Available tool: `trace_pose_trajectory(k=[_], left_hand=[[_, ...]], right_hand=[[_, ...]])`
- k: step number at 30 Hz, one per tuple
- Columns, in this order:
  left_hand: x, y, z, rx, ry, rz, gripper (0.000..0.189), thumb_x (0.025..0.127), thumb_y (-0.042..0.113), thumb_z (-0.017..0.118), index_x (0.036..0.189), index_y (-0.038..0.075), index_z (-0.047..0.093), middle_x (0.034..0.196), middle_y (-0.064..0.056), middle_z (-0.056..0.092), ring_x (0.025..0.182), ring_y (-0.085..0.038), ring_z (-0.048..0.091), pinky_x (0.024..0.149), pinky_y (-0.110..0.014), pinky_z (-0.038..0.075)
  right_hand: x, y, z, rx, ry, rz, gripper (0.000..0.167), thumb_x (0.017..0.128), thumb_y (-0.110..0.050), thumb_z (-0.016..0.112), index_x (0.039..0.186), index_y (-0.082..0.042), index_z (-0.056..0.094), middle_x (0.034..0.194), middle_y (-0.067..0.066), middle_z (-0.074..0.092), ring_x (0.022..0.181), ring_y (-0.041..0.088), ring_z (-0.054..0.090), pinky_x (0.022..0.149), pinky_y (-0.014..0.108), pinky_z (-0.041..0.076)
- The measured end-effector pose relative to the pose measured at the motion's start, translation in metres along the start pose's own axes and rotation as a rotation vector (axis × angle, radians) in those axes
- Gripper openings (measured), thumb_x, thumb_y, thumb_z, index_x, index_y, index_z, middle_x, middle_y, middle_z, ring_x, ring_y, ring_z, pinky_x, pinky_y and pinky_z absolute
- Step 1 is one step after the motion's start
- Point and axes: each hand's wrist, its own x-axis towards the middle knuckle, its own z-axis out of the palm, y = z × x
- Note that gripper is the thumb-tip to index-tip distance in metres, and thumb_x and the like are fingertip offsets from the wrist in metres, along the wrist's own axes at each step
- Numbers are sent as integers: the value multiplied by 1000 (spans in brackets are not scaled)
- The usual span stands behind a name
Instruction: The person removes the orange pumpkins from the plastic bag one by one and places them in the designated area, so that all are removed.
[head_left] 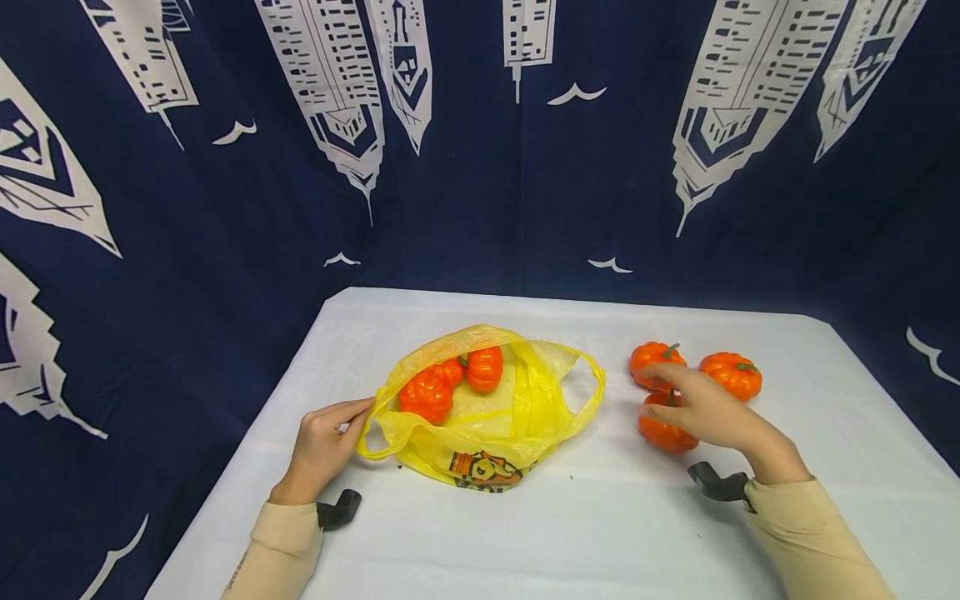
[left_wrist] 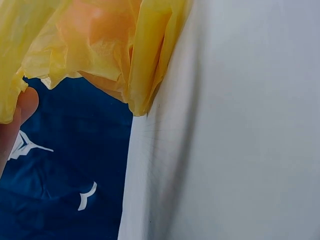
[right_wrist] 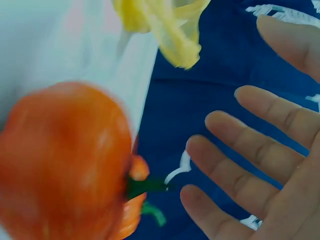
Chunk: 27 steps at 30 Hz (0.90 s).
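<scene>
Three loose pumpkins (head_left: pixel 731 377) on tabletop (head_left: pixel 525 542), three o'clock of yellow bag (head_left: pixel 480 442): probably light, stiff, slick; grip round ribbed sides. Right hand (head_left: pixel 716 408) over them, fingers spread, holding nothing. Bag thin, limp, likely tears easily; left hand (head_left: pixel 326 437) pinches its rim at nine o'clock. Inside: three more pumpkins (head_left: pixel 426 396), nine to twelve o'clock.
</scene>
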Motion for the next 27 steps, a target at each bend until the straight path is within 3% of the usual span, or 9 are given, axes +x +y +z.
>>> trace_pose_trajectory(k=[6, 11, 21, 27], left_hand=[[0, 0, 0, -4, -1, -1, 30, 67, -19, 81, 94, -5, 78, 88, -15, 78, 77, -28, 77, 77, -13, 60], [0, 0, -1, -2, -6, -7, 30, 67, -18, 81, 94, -5, 78, 89, -15, 78, 78, -28, 77, 76, -14, 60], [-1, 1, -3, 1, -15, -8, 30, 68, -17, 81, 95, -4, 78, 89, -15, 78, 79, -27, 77, 76, -15, 60], [0, 0, -3, -5, -6, 4, 29, 68, -18, 81, 94, -5, 78, 89, -15, 78, 78, -28, 77, 76, -15, 60]], right_hand=[[10, -17, -4, -49, -32, -20, 48, 91, -22, 74, 131, 0, 60, 131, 19, 64, 122, 40, 59, 102, 62, 49], [20, -31, -8, -48, -42, -51, 48, 92, -27, 73, 131, -3, 60, 129, 16, 66, 121, 38, 60, 102, 62, 49], [54, -59, 1, 27, -101, -97, 47, 94, -31, 71, 134, -9, 60, 133, 12, 65, 121, 33, 60, 102, 57, 52], [84, -79, 12, 105, -148, -167, 42, 92, -23, 72, 130, -6, 62, 129, 11, 66, 116, 32, 62, 102, 55, 53]])
